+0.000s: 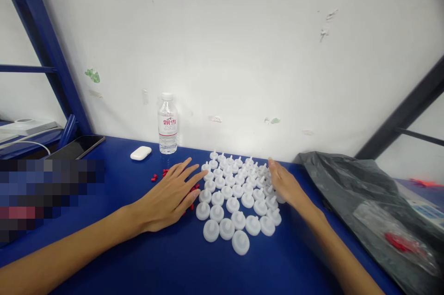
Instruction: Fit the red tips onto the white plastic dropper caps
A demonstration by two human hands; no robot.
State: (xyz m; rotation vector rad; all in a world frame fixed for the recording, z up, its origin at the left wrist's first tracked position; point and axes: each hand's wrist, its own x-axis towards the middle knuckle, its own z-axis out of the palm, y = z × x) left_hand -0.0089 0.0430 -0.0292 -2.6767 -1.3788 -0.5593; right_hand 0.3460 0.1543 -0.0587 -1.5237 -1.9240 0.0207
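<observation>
Several white round plastic caps [236,193] stand packed together in a patch on the blue table [145,258]. My left hand [169,195] lies flat on the table with its fingers spread, its fingertips touching the left edge of the patch. Small red pieces [157,176] lie beside and partly under this hand. My right hand [284,184] rests edge-on against the right side of the caps, fingers straight and together. Neither hand holds anything.
A water bottle [168,124] and a white earbud case [140,153] stand near the wall behind the left hand. A phone [78,146] lies at the far left. A dark plastic bag [364,193] with red pieces inside covers the table's right side.
</observation>
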